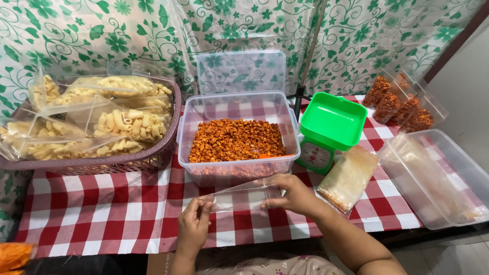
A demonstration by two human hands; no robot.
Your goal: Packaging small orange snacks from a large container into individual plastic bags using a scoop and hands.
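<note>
Just in front of the clear rectangular plastic tub (238, 170) of orange-red snack pieces, left hand (193, 227) and right hand (294, 195) pinch a thin, empty clear plastic bag (242, 194) between closed fingers.

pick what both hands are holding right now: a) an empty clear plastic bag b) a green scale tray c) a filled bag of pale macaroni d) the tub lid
a: the left hand and right hand each pinch an end of an empty clear plastic bag, stretched between them in front of the clear tub of orange snacks.
</note>
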